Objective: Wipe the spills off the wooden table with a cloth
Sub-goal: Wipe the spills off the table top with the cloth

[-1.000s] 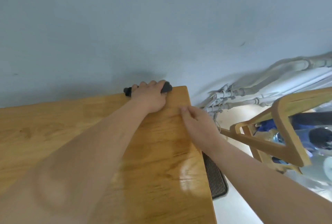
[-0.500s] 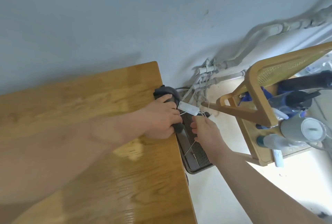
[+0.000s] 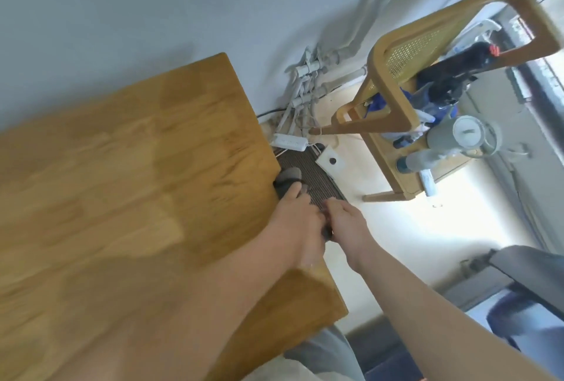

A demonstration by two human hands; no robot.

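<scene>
We're gripping the dark cloth w/ left hand at the wooden table edge, right hand curled beside it, grip unclear, risking flinging crumbs onto the floor grille.

Motion blur, floor glare, wide-angle warping

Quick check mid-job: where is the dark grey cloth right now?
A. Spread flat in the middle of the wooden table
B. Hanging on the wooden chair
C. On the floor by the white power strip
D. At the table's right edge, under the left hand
D: the dark grey cloth is bunched at the right edge of the wooden table, with the left hand over it and the right hand meeting it there.
</scene>
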